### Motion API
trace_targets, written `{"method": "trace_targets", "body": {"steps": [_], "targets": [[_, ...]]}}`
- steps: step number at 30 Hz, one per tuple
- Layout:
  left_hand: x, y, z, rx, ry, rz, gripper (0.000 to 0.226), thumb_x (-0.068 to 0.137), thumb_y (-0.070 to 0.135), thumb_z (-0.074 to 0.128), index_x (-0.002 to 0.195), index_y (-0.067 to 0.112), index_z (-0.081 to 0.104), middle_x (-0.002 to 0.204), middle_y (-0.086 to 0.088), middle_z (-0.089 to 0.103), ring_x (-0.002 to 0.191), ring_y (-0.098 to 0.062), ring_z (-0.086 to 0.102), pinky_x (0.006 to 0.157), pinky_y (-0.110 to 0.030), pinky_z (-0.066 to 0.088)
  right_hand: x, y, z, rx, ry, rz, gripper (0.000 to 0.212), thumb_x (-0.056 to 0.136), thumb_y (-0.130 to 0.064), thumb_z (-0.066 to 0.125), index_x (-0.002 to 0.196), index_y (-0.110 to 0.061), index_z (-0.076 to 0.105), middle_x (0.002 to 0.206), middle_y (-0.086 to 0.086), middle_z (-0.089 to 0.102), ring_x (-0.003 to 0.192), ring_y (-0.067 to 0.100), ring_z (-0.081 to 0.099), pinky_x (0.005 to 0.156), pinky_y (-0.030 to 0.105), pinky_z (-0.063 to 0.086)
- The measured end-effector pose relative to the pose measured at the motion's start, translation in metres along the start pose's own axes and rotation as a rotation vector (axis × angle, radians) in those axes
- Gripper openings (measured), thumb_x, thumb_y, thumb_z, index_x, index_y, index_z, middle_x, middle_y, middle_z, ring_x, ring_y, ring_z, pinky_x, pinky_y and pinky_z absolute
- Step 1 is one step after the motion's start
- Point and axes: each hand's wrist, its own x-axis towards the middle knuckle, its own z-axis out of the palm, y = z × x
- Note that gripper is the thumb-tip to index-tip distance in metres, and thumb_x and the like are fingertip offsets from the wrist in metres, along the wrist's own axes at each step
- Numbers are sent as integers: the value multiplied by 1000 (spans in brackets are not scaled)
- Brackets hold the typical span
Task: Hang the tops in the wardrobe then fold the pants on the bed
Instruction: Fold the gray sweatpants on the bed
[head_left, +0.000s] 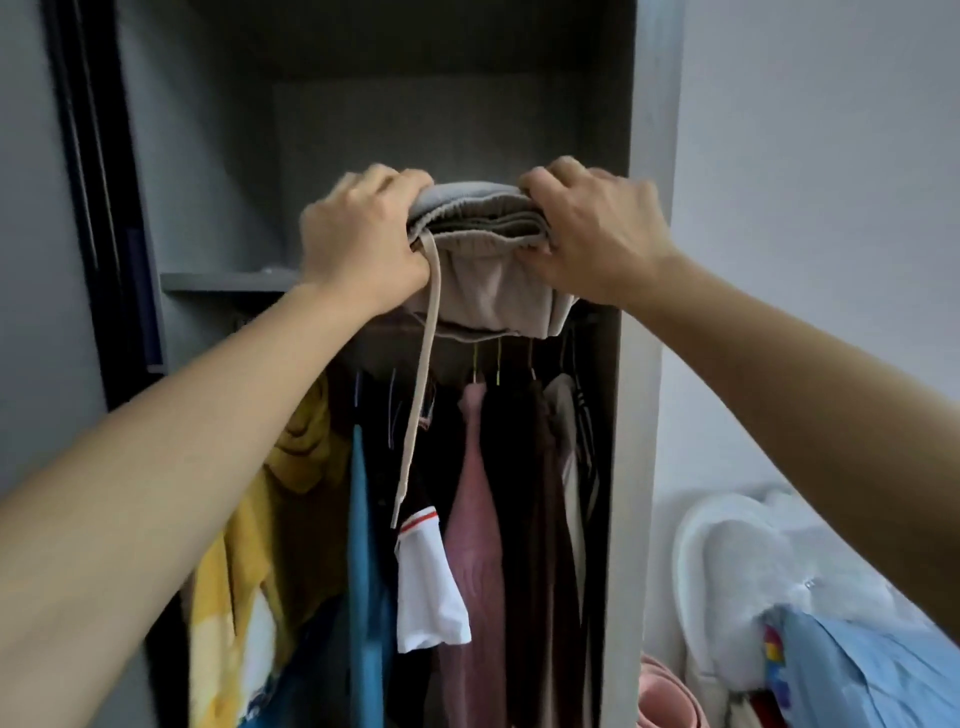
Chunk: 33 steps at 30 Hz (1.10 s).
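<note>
Folded beige pants (483, 249) with an elastic waistband are held up at the level of the wardrobe's shelf (228, 283). My left hand (358, 244) grips their left end and my right hand (597, 234) grips their right end. A beige drawstring (415, 410) dangles from the waistband in front of the hanging clothes. Below, several tops hang on the rail inside the wardrobe: a yellow one (270, 499), a blue one (363, 561), a white sleeve with a red stripe (428, 582), a pink one (475, 519) and dark ones (540, 519).
The grey wardrobe side panel (644, 364) stands right of my hands. A dark door frame (98, 208) runs along the left. White bags and a light blue bundle (857, 670) are piled at the lower right against the pale wall.
</note>
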Motion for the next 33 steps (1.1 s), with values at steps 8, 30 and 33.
{"method": "trace_targets", "body": {"steps": [8, 30, 33], "targets": [[80, -37, 59, 73, 90, 27, 51, 80, 25, 65, 129, 27, 51, 123, -6, 58, 110, -32, 54, 79, -42, 44, 82, 27, 62, -99, 137, 14, 55, 90, -47, 63, 134, -22, 43, 125, 10, 54, 100, 33, 59, 67, 41, 44], [233, -83, 314, -28, 70, 193, 40, 83, 38, 59, 117, 19, 49, 115, -14, 57, 102, -40, 57, 72, -45, 42, 196, 110, 265, -355, -1, 126, 53, 92, -37, 62, 137, -18, 41, 130, 14, 52, 110, 39, 56, 70, 43, 38], [250, -88, 337, -55, 71, 207, 40, 84, 36, 59, 118, 18, 48, 114, -14, 56, 102, -40, 56, 69, -42, 38, 211, 119, 280, -426, -36, 142, 53, 92, -38, 62, 137, -19, 40, 132, 13, 51, 111, 38, 56, 68, 42, 35]]}}
